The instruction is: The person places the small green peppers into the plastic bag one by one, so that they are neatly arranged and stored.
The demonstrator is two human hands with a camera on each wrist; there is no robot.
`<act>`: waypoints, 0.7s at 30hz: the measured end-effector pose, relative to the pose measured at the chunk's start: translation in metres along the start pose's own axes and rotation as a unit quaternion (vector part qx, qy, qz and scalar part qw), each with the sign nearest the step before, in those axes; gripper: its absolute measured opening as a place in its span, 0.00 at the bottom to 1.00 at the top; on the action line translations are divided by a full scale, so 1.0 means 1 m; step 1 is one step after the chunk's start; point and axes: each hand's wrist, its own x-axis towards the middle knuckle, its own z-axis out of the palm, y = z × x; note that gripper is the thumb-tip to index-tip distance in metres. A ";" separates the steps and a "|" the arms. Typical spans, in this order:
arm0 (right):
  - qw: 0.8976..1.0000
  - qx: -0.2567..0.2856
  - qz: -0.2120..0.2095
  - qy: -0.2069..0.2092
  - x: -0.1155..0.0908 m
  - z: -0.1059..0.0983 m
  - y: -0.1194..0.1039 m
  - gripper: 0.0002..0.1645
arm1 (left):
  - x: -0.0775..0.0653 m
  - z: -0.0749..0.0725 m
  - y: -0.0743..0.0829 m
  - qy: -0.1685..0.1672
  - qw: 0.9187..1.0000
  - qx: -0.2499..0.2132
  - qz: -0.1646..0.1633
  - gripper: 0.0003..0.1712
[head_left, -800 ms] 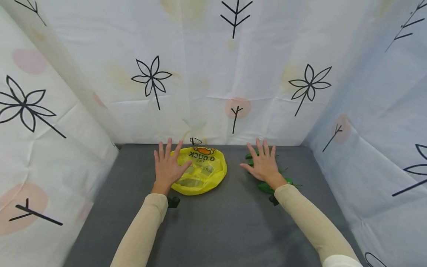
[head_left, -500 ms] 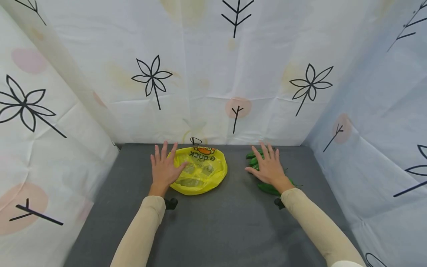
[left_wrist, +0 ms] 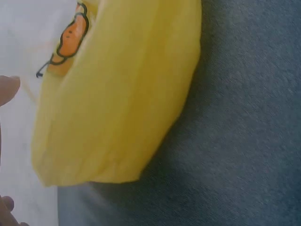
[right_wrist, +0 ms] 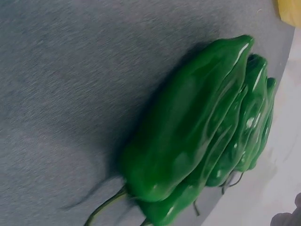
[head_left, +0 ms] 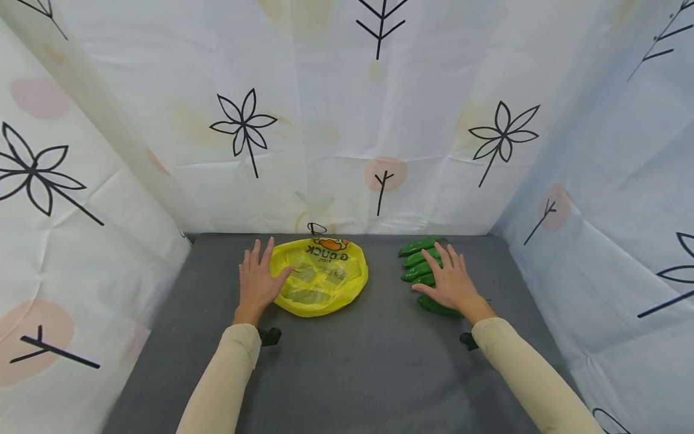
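A yellow plastic bag (head_left: 331, 283) with a duck print and mirrored "G.DUCK" lettering lies at the table's far side, left of the middle. My left hand (head_left: 259, 283), fingers spread, is over the bag's left edge; in the left wrist view a fingertip (left_wrist: 8, 89) shows apart from the yellow plastic. Several long green peppers (head_left: 417, 246) lie in a row to the right of the bag, thin stems pointing right. Over them, partly hiding the row, is my right hand (head_left: 452, 284) with its fingers spread. Neither hand holds anything.
The dark grey tabletop (head_left: 352, 374) stretches toward me. White cloth printed with leaves and twigs encloses it at the back (head_left: 336, 120), the left (head_left: 70, 253) and the right (head_left: 612, 241). A dark wrist-worn device (head_left: 270, 336) juts from beside my left sleeve.
My left hand has drawn left and slightly toward me, uncovering more of the bag. The right hand has shifted right and toward me, exposing more peppers. Bag and peppers have stayed put.
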 end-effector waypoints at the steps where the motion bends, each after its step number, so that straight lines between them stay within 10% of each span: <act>1: 1.000 0.001 -0.002 0.003 -0.003 0.000 0.002 0.57 | -0.001 0.000 -0.001 0.000 1.000 0.000 0.001 0.53; 21: 0.998 0.057 -0.025 -0.024 -0.035 0.014 0.036 0.52 | -0.007 0.009 -0.028 -0.021 0.994 -0.108 -0.021 0.44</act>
